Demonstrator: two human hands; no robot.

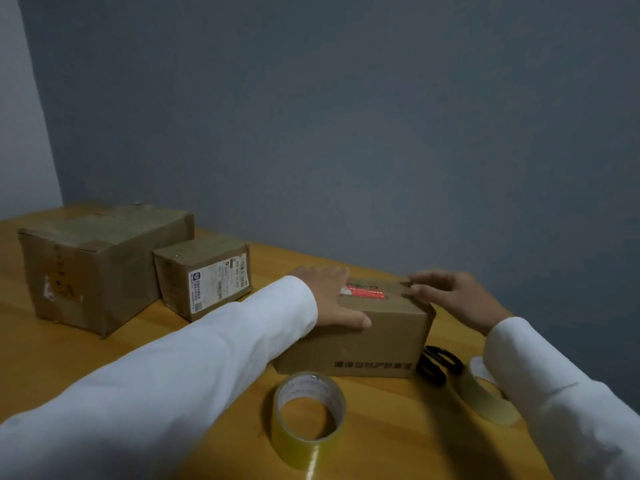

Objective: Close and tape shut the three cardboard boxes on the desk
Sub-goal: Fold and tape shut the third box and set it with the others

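Three cardboard boxes stand on the wooden desk (pixel 381 438). The large box (pixel 97 268) at the left is shut, with tape across its top. Beside it sits a small box (pixel 204 275) with a white label, also shut. The nearest box (pixel 374 341) carries a red label on its closed top. My left hand (pixel 332 296) lies flat on that top, fingers straight. My right hand (pixel 450 296) touches the box's far right top edge with its fingertips, fingers slightly bent. A roll of clear tape (pixel 308 417) stands in front of the box.
Black-handled scissors (pixel 438 365) lie to the right of the near box. A second tape roll (pixel 485 393) lies beside them, partly under my right sleeve. A grey wall runs behind the desk. The desk's right edge is close to my right arm.
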